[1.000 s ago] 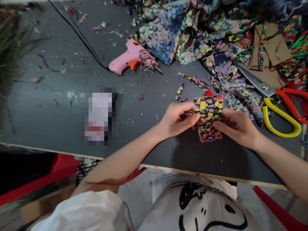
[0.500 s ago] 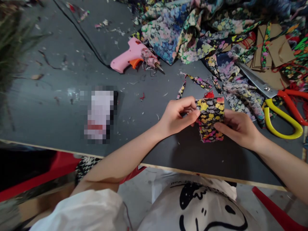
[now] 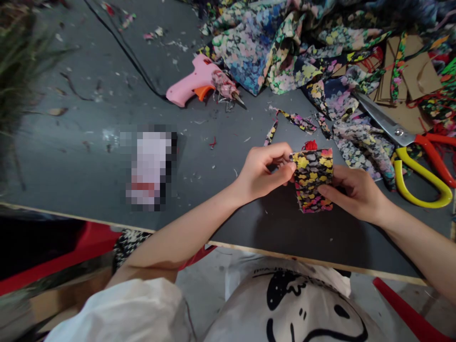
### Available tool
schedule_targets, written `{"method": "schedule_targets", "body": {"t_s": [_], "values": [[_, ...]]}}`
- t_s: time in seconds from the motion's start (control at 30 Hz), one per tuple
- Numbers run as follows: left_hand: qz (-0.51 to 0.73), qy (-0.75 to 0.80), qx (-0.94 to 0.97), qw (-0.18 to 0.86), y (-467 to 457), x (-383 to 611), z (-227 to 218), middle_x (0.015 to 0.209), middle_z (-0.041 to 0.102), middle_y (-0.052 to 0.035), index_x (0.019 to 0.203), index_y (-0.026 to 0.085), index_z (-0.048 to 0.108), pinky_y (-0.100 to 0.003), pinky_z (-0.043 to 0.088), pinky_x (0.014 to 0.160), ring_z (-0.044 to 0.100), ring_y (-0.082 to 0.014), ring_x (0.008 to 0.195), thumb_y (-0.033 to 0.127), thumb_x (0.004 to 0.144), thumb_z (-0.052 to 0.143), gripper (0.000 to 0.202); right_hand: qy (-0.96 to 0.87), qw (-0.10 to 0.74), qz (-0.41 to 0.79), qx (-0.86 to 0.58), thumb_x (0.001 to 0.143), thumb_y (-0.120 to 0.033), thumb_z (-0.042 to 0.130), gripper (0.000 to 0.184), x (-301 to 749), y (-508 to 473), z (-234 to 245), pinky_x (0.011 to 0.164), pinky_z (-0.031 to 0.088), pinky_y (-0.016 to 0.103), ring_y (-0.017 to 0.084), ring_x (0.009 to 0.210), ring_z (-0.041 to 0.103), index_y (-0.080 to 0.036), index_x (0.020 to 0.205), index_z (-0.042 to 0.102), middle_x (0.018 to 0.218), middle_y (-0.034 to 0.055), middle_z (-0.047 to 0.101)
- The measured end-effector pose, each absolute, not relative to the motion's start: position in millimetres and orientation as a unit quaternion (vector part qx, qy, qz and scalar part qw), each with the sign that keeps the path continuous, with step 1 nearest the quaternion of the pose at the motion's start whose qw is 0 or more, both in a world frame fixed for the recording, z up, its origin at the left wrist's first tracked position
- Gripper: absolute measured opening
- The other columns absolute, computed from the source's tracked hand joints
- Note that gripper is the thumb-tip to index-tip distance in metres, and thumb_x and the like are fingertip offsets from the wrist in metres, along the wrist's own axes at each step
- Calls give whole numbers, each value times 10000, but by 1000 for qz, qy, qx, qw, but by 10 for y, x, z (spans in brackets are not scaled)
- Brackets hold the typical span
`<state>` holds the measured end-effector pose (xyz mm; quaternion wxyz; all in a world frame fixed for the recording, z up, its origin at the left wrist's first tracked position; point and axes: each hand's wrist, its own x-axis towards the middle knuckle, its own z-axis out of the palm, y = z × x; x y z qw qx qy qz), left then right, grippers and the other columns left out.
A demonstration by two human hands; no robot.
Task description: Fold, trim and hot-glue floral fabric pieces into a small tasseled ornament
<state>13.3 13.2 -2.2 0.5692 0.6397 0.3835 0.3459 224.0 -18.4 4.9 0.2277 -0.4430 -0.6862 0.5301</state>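
A small folded piece of black fabric with yellow and pink flowers (image 3: 313,178) is held between both hands just above the grey table (image 3: 89,156). My left hand (image 3: 263,171) pinches its left edge with thumb and fingers closed. My right hand (image 3: 352,192) grips its right side, thumb across the front. A bit of red thread (image 3: 310,144) sticks out at the top of the piece.
A pink glue gun (image 3: 197,80) with a black cord lies at the back. Floral fabric (image 3: 270,47) is heaped at the far right beside cardboard pieces (image 3: 413,71). Yellow and red scissors (image 3: 416,156) lie to the right. Fabric strips (image 3: 292,121) and scraps litter the table.
Both hands keep hold of the floral piece and have barely moved; the view has shifted slightly.
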Motion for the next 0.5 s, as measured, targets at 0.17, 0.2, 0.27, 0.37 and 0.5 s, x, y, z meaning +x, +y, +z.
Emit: {"method": "schedule_targets", "body": {"t_s": [0.17,0.2,0.27,0.37,0.5], "values": [[367,380,641,557,137,145,-7,562,535,50,700,181,517,-175,413,438,534,-64,450,367,834,596,242,-691,233,524,-441,852,-291,525,180,2245,-177,49,447,320,212,85,490,450,-184,710,498,555,-29,499],[366,383,641,555,138,144,-5,564,532,49,709,182,522,-176,410,432,537,-66,450,384,835,593,249,-694,230,520,-441,850,-296,527,191,2244,-175,48,445,318,213,84,484,448,-186,698,493,546,-30,499],[361,389,643,553,140,140,-1,563,528,47,712,183,524,-178,404,422,540,-70,447,408,837,590,266,-699,223,517,-440,848,-303,526,199,2242,-173,45,446,319,218,88,477,454,-185,692,495,535,-27,510],[357,390,645,552,142,131,4,559,532,43,686,179,524,-177,399,420,537,-69,444,414,833,598,286,-696,218,524,-440,849,-308,524,190,2243,-174,44,455,325,227,100,487,468,-178,709,518,547,-16,530],[374,381,648,543,138,124,15,544,527,39,652,172,535,-175,393,415,528,-65,435,409,836,596,307,-685,209,538,-444,854,-334,536,203,2256,-184,35,479,347,229,105,528,482,-177,724,540,609,5,571]]}}
